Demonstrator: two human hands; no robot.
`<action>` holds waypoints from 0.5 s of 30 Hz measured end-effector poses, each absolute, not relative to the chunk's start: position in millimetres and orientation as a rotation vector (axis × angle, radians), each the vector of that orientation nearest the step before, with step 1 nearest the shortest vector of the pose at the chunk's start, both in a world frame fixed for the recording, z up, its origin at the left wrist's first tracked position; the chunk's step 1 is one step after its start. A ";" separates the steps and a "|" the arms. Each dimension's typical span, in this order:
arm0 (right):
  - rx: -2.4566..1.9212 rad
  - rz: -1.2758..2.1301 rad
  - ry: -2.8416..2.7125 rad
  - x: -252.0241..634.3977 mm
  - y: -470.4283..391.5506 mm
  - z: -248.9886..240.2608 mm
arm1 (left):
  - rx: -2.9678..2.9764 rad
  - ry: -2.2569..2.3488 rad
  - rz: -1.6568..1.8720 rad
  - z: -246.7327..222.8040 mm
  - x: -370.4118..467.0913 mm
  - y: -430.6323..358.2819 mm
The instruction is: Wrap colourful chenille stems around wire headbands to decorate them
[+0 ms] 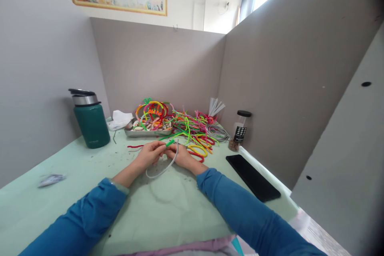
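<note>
My left hand [150, 154] and my right hand [180, 156] meet above the middle of the table, fingers closed in a pinch. Between their fingertips is a short bright green piece of pipe cleaner [170, 143]. A thin grey headband [163, 172] curves down below the hands, one tip standing up by the right fingers. Exactly how the green piece joins the band is hidden by the fingers. Just beyond the hands lie a dark red pipe cleaner [134, 146] on the left and yellow loops [201, 150] on the right.
A metal tray [148, 133] holds small pieces and colourful finished hoops. Beside it are heaped pipe cleaners [189, 126] and grey bands [217, 133]. A green bottle [91, 124] stands left; a clear jar [240, 130] and black phone [253, 177] are right. Partitions [159, 56] enclose the table.
</note>
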State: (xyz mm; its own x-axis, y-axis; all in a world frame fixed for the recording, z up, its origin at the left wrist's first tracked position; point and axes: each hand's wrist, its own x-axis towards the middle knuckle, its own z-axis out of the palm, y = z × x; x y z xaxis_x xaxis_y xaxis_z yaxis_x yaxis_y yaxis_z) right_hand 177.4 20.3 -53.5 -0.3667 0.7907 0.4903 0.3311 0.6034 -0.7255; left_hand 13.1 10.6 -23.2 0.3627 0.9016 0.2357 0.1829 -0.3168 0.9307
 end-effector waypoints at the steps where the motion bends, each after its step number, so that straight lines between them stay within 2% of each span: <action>1: -0.904 0.643 -1.944 177.5 20.2 -53.9 | 1.730 0.964 1.044 -23.2 13.7 11.2; 15: -0.854 0.554 -1.941 175.8 24.9 -58.0 | 1.789 1.115 1.134 -21.9 13.2 12.4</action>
State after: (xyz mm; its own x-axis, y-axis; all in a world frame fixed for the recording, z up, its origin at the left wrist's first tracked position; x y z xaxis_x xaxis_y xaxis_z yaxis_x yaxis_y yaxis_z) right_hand 175.8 24.9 -58.0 -0.3419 0.7515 0.5642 0.3408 0.6587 -0.6708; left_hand 13.2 12.4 -21.9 0.2349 0.9257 0.2965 0.2810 -0.3566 0.8910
